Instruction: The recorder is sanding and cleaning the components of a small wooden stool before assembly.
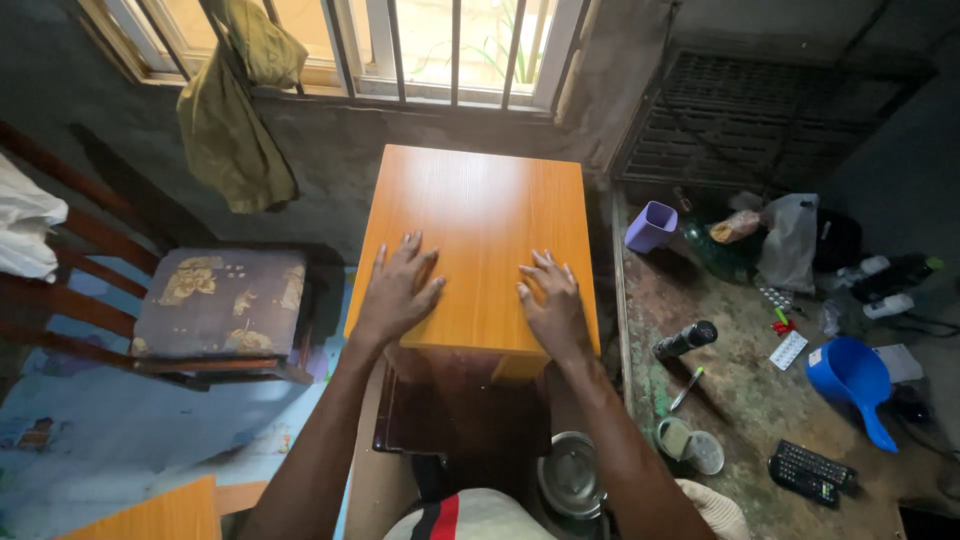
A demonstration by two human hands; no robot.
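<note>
Beneath the barred window (420, 45), the orange table (478, 215) stood beside a worn chair (220, 305). The left hand (397, 290) and right hand (552, 305) lay flat on its near edge, fingers spread, gripping nothing, seemingly steadying it.

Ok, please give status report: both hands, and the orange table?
Left hand and right hand flat on orange table top, fingers spread, holding nothing. Table top bare otherwise.

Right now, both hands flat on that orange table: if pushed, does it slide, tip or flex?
Table looks like rigid laminate board, so probably no flex. Its glossy top may let the left hand and right hand slip. Both press near the front edge, so it might tip toward the person; its base is hidden.
</note>
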